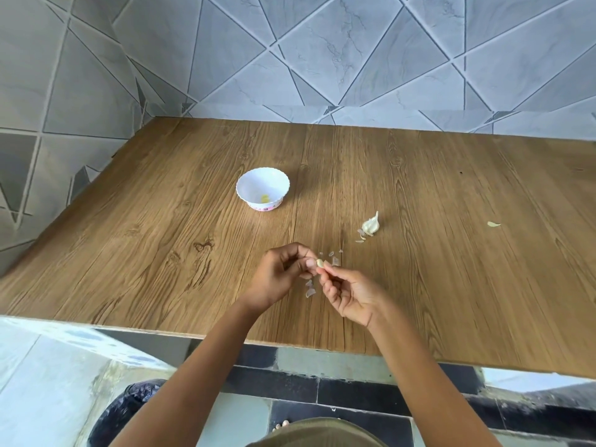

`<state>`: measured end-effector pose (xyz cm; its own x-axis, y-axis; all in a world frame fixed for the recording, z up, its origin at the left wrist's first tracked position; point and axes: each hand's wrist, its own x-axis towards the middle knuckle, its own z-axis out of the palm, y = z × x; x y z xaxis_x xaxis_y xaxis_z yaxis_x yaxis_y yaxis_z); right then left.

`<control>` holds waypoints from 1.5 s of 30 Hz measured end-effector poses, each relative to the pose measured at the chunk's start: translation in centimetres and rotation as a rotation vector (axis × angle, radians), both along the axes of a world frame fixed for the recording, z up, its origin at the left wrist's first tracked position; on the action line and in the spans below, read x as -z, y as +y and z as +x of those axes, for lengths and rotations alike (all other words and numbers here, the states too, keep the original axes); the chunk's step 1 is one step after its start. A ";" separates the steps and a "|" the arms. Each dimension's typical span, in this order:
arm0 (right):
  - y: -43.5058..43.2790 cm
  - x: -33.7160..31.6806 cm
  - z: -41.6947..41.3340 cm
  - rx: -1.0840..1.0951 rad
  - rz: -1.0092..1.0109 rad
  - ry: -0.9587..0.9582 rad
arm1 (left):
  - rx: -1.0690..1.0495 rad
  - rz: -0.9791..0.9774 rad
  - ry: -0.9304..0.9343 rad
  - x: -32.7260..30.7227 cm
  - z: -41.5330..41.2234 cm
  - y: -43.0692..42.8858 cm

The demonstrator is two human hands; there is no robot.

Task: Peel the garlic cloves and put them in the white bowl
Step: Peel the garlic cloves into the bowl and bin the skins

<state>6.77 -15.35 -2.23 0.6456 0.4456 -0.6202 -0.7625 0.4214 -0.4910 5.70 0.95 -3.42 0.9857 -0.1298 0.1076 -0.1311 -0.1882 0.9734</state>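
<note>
A brown wooden table [161, 253] holds a small white bowl [248, 188] near its middle. A garlic [371, 224] lies to the right of the bowl. Thin skin bits [310, 291] lie nearer the front edge. One pale scrap [492, 224] lies far right.

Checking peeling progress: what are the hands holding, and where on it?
A garlic clove, pinched between both hands: left hand on its left side, right hand on its right side.
</note>
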 end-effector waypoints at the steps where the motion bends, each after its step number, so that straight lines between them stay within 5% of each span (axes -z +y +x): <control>1: 0.0 0.1 0.0 0.010 -0.027 -0.024 | -0.009 0.021 0.003 0.0 0.1 -0.1; 9: -0.4 0.6 -0.1 0.052 -0.478 -0.507 | -0.162 0.463 -0.025 0.7 0.3 -0.3; 12: -0.5 0.7 -0.2 0.058 -0.498 -0.575 | -0.187 0.432 -0.052 0.0 0.5 -0.2; 17: -0.4 0.5 0.0 0.003 -0.502 -0.521 | -0.105 0.067 0.162 -1.1 0.4 -0.7; 26: -0.4 -0.1 0.3 -0.005 -0.292 -0.278 | -0.054 0.029 0.148 -1.1 0.7 -0.8; 30: -0.2 0.1 0.3 0.028 -0.274 -0.201 | -0.092 0.270 -0.023 -0.8 0.8 -0.8; 33: 0.3 0.8 0.1 0.075 -0.492 -0.438 | -0.248 0.497 -0.239 -0.2 0.9 -1.4; 38: 0.7 1.8 -0.1 0.217 -0.774 -0.872 | -0.380 0.451 -0.149 0.2 0.9 -2.2; 42: 0.2 0.7 0.0 0.164 -0.428 -0.420 | -0.199 0.182 0.123 -0.9 0.6 -1.3; 45: -0.4 0.1 0.3 0.152 -0.317 -0.298 | -0.112 0.094 0.206 -1.1 0.6 -0.2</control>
